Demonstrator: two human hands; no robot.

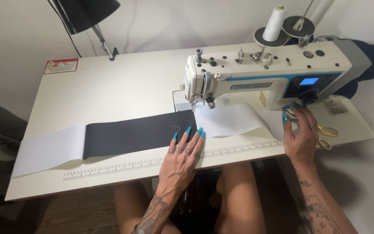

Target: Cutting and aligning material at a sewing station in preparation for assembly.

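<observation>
Looking down from our seat, our bare knees sit under the bench [109,82] edge, with a printed ruler strip [152,164] running along the front of it. Just past that, our left hand [182,157] lies flat, fingers [188,132] spread a little and pressing down on the right end of the dark fabric strip [130,135], pinching nothing. The strip's long axis runs left to right across the bench, so most of it stretches off to the left of that hand, while its leading end sits just beyond the fingertips, under the presser foot [192,108] of the sewing machine [265,78]. The left hand is clearly the nearer one to the cloth.

White fabric [48,149] joins the dark piece at the far left, and more white comes out to the right of the needle.

Our right hand [301,134] is well apart from the cloth, up by the machine's right end, fingers loosely curled with the tips touching the round dial [310,97] below the blue screen; we can't tell if it's actually gripping it. Gold-handled scissors [327,132] lie just beside that hand.

Further back there's a white thread cone [275,21] behind the machine, and a black lamp [87,13] at the far left.
</observation>
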